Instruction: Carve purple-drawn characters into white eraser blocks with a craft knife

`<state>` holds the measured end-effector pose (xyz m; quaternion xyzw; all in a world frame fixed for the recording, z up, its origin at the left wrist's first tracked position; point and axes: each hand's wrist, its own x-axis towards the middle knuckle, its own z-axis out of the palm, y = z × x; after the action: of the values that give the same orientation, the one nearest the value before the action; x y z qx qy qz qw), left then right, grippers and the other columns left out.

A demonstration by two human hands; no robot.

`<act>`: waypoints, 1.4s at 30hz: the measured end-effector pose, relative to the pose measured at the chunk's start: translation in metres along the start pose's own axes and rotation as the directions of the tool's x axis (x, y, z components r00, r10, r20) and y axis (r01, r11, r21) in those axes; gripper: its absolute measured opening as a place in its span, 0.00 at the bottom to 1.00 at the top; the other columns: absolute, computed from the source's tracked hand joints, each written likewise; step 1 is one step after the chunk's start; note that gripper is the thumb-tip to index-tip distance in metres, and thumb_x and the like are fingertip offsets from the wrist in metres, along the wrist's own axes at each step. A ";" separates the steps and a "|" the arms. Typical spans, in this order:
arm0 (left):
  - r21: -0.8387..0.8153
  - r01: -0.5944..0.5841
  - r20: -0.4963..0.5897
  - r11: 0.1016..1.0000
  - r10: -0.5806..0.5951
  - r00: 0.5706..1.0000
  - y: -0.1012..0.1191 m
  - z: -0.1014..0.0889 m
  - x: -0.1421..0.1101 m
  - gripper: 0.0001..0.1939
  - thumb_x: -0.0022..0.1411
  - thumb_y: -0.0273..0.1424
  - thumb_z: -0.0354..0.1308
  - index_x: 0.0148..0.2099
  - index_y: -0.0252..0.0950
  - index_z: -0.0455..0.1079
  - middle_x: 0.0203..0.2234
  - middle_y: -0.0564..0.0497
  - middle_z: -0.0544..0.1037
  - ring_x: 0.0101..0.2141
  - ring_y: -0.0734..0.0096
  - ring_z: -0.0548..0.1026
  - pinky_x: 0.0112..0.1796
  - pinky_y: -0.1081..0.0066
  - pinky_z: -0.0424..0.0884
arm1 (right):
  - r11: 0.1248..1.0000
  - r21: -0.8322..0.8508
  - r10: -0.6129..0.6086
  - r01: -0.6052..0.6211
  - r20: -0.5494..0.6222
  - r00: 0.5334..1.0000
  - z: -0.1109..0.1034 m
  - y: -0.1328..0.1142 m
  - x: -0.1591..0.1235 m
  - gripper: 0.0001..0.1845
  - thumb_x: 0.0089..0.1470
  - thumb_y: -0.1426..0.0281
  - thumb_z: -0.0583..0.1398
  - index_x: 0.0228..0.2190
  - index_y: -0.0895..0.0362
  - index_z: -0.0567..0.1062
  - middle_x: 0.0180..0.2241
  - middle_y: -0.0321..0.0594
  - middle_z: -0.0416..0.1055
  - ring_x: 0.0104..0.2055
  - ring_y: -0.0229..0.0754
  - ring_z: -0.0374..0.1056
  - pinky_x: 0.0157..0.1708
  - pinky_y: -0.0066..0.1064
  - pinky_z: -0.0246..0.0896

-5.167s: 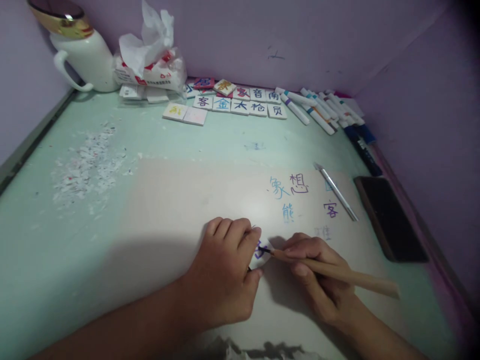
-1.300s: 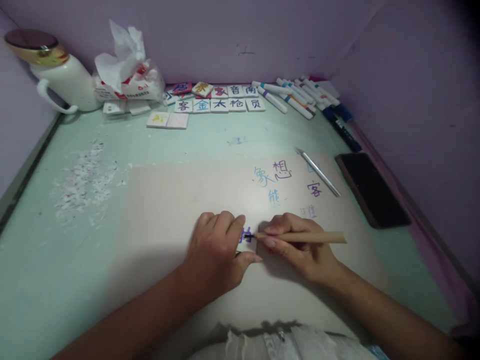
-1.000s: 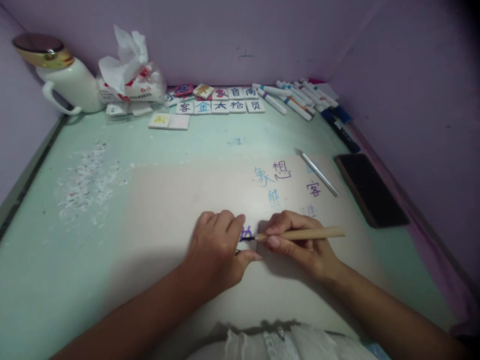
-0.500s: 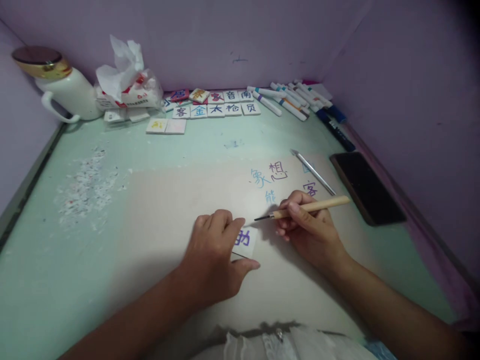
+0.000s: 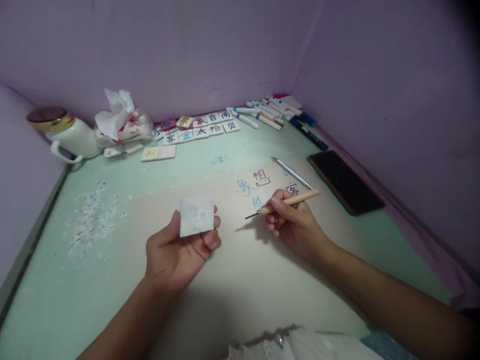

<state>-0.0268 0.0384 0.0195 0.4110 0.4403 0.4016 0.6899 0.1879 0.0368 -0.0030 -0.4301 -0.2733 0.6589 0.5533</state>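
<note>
While a pale green table spreads beneath, a beige board covers its middle toward the near edge. A white jug stands at the table's far left corner. Above the board, the left hand is turned palm up; the right hand has its fingers closed. A phone lies near the right edge. The right hand grips a wooden-handled tool, its dark tip just above the board. Smallest, a smudged white tile is gripped between left thumb and fingers, raised over the board's left half.
</note>
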 end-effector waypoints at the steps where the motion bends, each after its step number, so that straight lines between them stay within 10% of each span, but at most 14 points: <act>1: -0.122 0.052 -0.009 0.991 -0.053 0.999 0.000 0.001 0.001 0.30 0.60 0.52 0.41 0.43 0.31 0.70 0.30 0.42 0.72 0.22 0.72 0.65 0.25 0.66 0.67 | 1.000 0.002 -0.003 0.003 0.004 1.000 0.000 0.000 0.000 0.16 0.44 0.62 0.67 0.21 0.57 0.67 0.16 0.32 0.68 0.15 0.30 0.62 0.10 0.18 0.53; 12: -0.479 0.257 0.207 0.839 -0.177 0.962 -0.010 0.004 -0.004 0.28 0.54 0.50 0.52 0.42 0.28 0.73 0.29 0.44 0.70 0.22 0.76 0.61 0.26 0.70 0.62 | 0.999 -0.012 -0.029 0.029 0.035 0.999 0.001 0.002 0.000 0.16 0.45 0.63 0.66 0.21 0.57 0.66 0.17 0.32 0.68 0.16 0.30 0.61 0.11 0.18 0.53; 15: -0.357 0.146 0.112 0.922 -0.113 0.987 -0.001 0.004 -0.008 0.27 0.54 0.49 0.54 0.42 0.30 0.73 0.30 0.44 0.72 0.24 0.74 0.64 0.29 0.69 0.63 | 0.999 -0.022 -0.042 0.043 0.042 0.998 0.000 0.004 -0.001 0.15 0.46 0.63 0.66 0.21 0.57 0.66 0.16 0.31 0.67 0.16 0.30 0.61 0.12 0.18 0.53; 17: 0.011 -0.045 0.019 0.999 0.044 0.999 0.006 0.002 -0.009 0.24 0.52 0.48 0.58 0.42 0.32 0.73 0.33 0.44 0.74 0.28 0.69 0.68 0.32 0.67 0.65 | 0.998 -0.026 -0.047 0.048 0.045 0.998 0.000 0.004 -0.001 0.16 0.46 0.62 0.66 0.21 0.57 0.66 0.16 0.31 0.67 0.16 0.30 0.61 0.12 0.18 0.53; 19: 0.533 -0.224 -0.007 0.816 0.269 0.963 0.011 -0.002 -0.008 0.24 0.49 0.44 0.62 0.44 0.33 0.73 0.37 0.43 0.75 0.35 0.60 0.70 0.38 0.62 0.65 | 0.998 -0.028 -0.051 0.052 0.043 0.998 -0.001 0.004 0.000 0.16 0.46 0.62 0.66 0.21 0.57 0.66 0.16 0.32 0.67 0.16 0.30 0.61 0.12 0.18 0.53; 21: 0.856 -0.267 0.041 0.443 0.456 0.889 0.014 -0.008 -0.005 0.26 0.49 0.44 0.61 0.46 0.31 0.73 0.42 0.39 0.75 0.42 0.51 0.70 0.44 0.54 0.63 | 0.998 -0.028 -0.055 0.056 0.036 0.998 -0.003 0.003 0.000 0.16 0.45 0.62 0.66 0.22 0.57 0.66 0.16 0.32 0.67 0.16 0.30 0.61 0.11 0.18 0.53; 25: 0.969 -0.214 0.123 0.121 0.514 0.849 0.018 -0.021 0.002 0.25 0.58 0.45 0.50 0.46 0.30 0.72 0.43 0.38 0.75 0.45 0.51 0.71 0.45 0.51 0.63 | 0.998 -0.031 -0.057 0.057 0.020 0.998 -0.005 0.003 0.000 0.15 0.45 0.62 0.66 0.22 0.57 0.67 0.17 0.32 0.68 0.16 0.30 0.61 0.12 0.18 0.53; 32: 0.991 -0.090 0.070 0.096 0.197 0.978 0.015 -0.011 0.001 0.24 0.52 0.41 0.59 0.49 0.34 0.69 0.43 0.44 0.72 0.42 0.55 0.70 0.44 0.55 0.65 | 0.998 -0.051 -0.039 0.040 0.015 0.999 -0.009 0.002 -0.002 0.15 0.45 0.61 0.66 0.23 0.56 0.69 0.16 0.31 0.67 0.16 0.30 0.62 0.12 0.18 0.54; 42: 0.982 -0.136 0.092 0.132 0.295 0.951 -0.013 -0.006 0.006 0.16 0.49 0.31 0.61 0.42 0.36 0.68 0.37 0.46 0.72 0.37 0.58 0.70 0.40 0.54 0.66 | 0.997 -0.079 -0.010 0.011 0.021 1.000 -0.010 0.002 -0.006 0.15 0.44 0.59 0.67 0.23 0.56 0.70 0.15 0.31 0.66 0.16 0.31 0.62 0.12 0.18 0.53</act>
<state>-0.0281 0.0406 0.0038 0.7902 0.5719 0.1427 0.1680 0.1961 0.0298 -0.0078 -0.4436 -0.3071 0.6489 0.5365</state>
